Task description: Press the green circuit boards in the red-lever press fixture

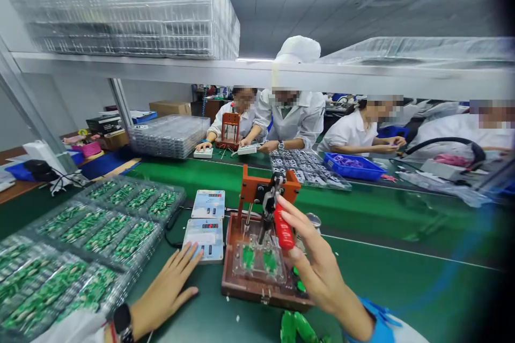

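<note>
Palm down, my left hand (169, 289) reaches forward from the lower left over the green counter (374, 278), a dark watch (123, 319) on its wrist. It is spread flat and grasps nothing: the fingers point away from me, slightly parted, the thumb stands out to the right, and the fingertips overlap the near left part of a pale display box (215, 253). How firmly they rest there, I cannot tell. A second display box (201, 208) sits just behind the first.

My right arm comes in from the lower right, the forearm slanting up and to the left, a blue band (380, 319) round the wrist. The right hand (316, 257) is narrowed around a red handle (285, 233), fingers along its upper part, thumb near its lower end. The handle slopes down towards me from a small orange-framed press (292, 188), which stands upright on a brown base (239, 285) between my two hands. On that base, a clear holder (257, 276) carries two green pieces (248, 257) side by side. More green parts (295, 327) lie on the counter near the base's front right corner. Left of my left hand are clear trays (149, 249) filled with green boards. Across the counter, people in white (300, 118) work.
</note>
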A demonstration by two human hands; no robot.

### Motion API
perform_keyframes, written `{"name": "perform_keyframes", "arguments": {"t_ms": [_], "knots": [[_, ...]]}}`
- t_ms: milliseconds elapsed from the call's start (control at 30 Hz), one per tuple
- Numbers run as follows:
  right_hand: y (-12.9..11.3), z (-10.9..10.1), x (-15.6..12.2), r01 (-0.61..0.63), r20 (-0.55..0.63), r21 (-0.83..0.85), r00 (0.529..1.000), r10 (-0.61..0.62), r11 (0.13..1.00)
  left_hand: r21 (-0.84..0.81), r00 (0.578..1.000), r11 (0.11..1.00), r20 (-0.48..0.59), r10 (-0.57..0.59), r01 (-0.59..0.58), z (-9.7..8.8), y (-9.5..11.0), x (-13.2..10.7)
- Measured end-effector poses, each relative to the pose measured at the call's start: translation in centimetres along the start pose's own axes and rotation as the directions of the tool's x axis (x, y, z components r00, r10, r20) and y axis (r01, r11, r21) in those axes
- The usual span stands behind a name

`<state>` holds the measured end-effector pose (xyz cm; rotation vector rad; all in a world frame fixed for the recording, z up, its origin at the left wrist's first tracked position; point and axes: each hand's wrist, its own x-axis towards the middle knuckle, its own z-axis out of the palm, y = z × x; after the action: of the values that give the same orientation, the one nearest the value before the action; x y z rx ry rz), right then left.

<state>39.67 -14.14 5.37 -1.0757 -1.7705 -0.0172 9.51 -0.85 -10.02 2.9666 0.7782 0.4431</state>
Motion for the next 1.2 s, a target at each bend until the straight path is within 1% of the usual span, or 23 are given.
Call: {"name": "perform_keyframes", "arguments": {"t_ms": [100,200,267,333,367,400,433,467,500,533,567,600,667,733,800,900,1000,1200], "knots": [[-0.2,0.2,0.0,0.016,0.019,0.047,1.000,-0.017,0.999,0.025,0.999,0.998,0.012,-0.052,0.052,-0.2,0.0,0.6],[0.0,0.4,-0.4,-0.050,0.052,0.132,0.998,0.044,0.990,0.052,0.996,0.995,0.023,-0.089,0.088,-0.1,0.2,1.1],[0.1,0.6,-0.8,-0.100,0.059,0.208,0.994,0.090,0.973,0.073,0.992,0.989,-0.026,-0.123,0.125,-0.1,1.3,1.0],[0.0,0.8,-0.9,-0.134,0.064,0.258,0.991,0.121,0.957,0.076,0.984,0.986,-0.112,-0.139,0.148,-0.4,3.5,0.6],[0.0,0.7,-0.9,-0.141,0.070,0.270,0.990,0.126,0.953,0.065,0.983,0.990,-0.142,-0.116,0.127,-0.6,5.0,0.4],[-0.1,0.7,-0.9,-0.141,0.080,0.277,0.989,0.124,0.950,0.044,0.987,0.997,-0.148,-0.060,0.067,-0.9,6.7,0.1],[-0.2,0.5,-0.7,-0.137,0.091,0.283,0.989,0.116,0.949,0.016,0.992,1.000,-0.126,0.027,-0.025,-1.0,8.5,-0.1],[-0.2,0.4,-0.6,-0.131,0.099,0.287,0.989,0.107,0.949,-0.019,0.986,0.990,-0.093,0.136,-0.138,-1.1,10.2,-0.2],[-0.3,0.2,-0.4,-0.126,0.104,0.286,0.990,0.100,0.950,-0.057,0.970,0.969,-0.052,0.239,-0.242,-1.1,12.0,-0.2],[-0.3,-0.1,-0.2,-0.122,0.105,0.279,0.990,0.096,0.953,-0.085,0.949,0.945,-0.019,0.315,-0.315,-0.9,13.5,-0.1],[-0.3,-0.3,0.0,-0.118,0.103,0.264,0.990,0.093,0.957,-0.104,0.934,0.929,0.006,0.358,-0.356,-0.5,14.9,0.1],[-0.4,-0.5,0.2,-0.111,0.103,0.243,0.991,0.089,0.964,-0.116,0.925,0.921,0.034,0.378,-0.372,0.0,16.0,0.5],[-0.5,-0.7,0.4,-0.095,0.105,0.205,0.992,0.074,0.974,-0.134,0.920,0.919,0.082,0.384,-0.372,1.3,17.6,1.2],[-0.6,-0.8,0.6,-0.083,0.109,0.192,0.992,0.063,0.978,-0.174,0.912,0.912,0.119,0.393,-0.370,2.7,18.4,1.9],[-0.7,-0.7,0.8,-0.080,0.103,0.200,0.993,0.061,0.976,-0.221,0.909,0.906,0.133,0.395,-0.362,3.8,18.8,2.1],[-0.5,-0.2,1.2,-0.037,0.060,0.195,0.998,0.026,0.980,-0.260,0.914,0.904,0.132,0.383,-0.341,4.6,18.9,1.9],[-0.3,0.2,1.6,0.028,0.020,0.172,0.999,-0.031,0.985,-0.260,0.924,0.911,0.129,0.360,-0.319,4.5,19.0,1.5],[-0.5,-0.2,1.9,0.055,0.017,0.086,0.998,-0.056,0.995,-0.223,0.965,0.953,0.115,0.235,-0.205,2.3,18.7,0.5]]}}
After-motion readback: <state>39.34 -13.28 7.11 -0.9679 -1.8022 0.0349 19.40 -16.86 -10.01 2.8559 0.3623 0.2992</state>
